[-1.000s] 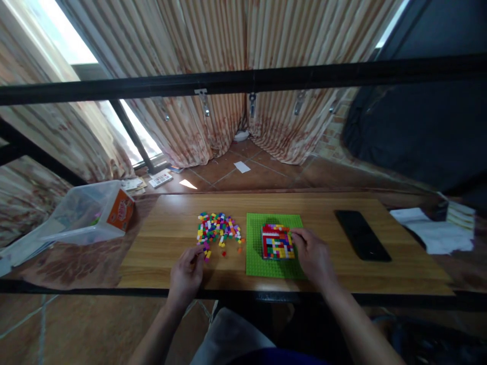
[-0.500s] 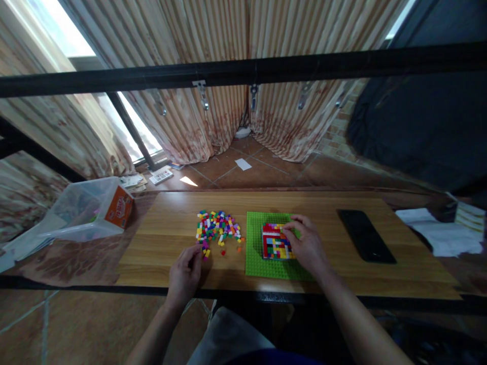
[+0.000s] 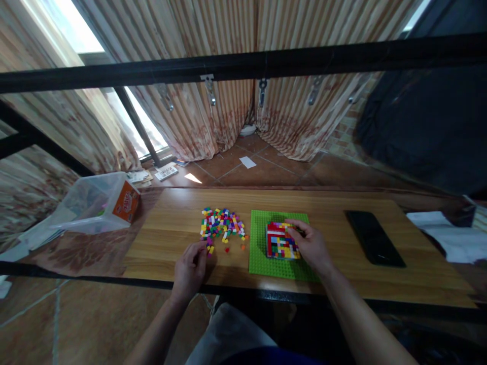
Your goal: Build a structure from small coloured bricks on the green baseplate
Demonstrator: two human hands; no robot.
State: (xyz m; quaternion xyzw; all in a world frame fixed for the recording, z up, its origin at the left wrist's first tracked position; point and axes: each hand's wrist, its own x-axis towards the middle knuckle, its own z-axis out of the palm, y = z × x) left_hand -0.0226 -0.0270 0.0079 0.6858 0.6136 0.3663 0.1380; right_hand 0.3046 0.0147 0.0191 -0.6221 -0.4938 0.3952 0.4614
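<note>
A square build of multicoloured toy bricks stands on a green studded baseplate. My right hand is at its far right corner, thumb and index finger bent together over the top bricks. Whatever lies between those fingertips is too small or covered to make out. The hand hides the build's right edge. Left of the baseplate lies a loose pile of small coloured bricks. At the pile's near left edge, my left hand rests with its fingers curled and pinched beside some purple and yellow bricks; its fingertips' contents are hidden.
A black phone-like slab lies on the right of the wooden table. A clear plastic bin with an orange label stands beyond the left end. A dark metal bar crosses above the far side. White papers lie at right.
The whole view has shifted slightly, so the table appears farther right. My right index finger has come down closer to the build's far edge. The left hand stays by the pile.
</note>
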